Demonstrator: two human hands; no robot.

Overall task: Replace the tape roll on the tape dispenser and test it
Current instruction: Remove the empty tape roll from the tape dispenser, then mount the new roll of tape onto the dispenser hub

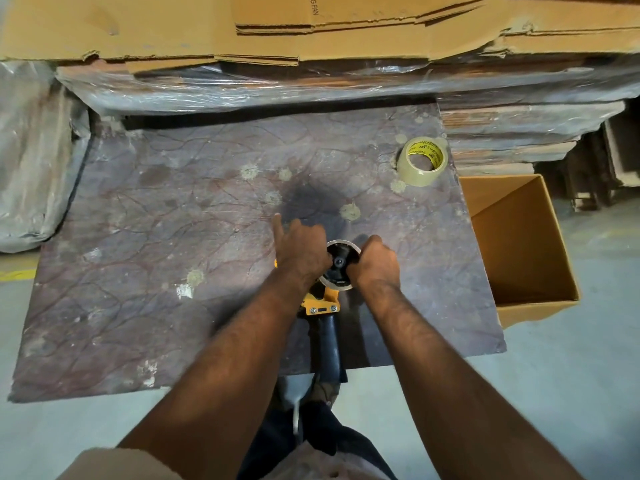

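On the veined stone surface (156,220), a yellow tape dispenser (323,299) with a dark handle lies near the front edge, its handle pointing back toward the person. Both hands grip the nearly spent roll (341,265) on its hub: the left hand (301,252) with its forefinger stretched out, the right hand (375,261) closed. A full tape roll (420,162) sits well apart at the far right, near an open cardboard box (519,244).

Veined, purplish stone counter (156,237) with pale splatter marks. On it: a clear tape roll (421,161) lying flat near the far right corner, and a yellow tape dispenser (323,301) at the near edge, its dark handle overhanging.
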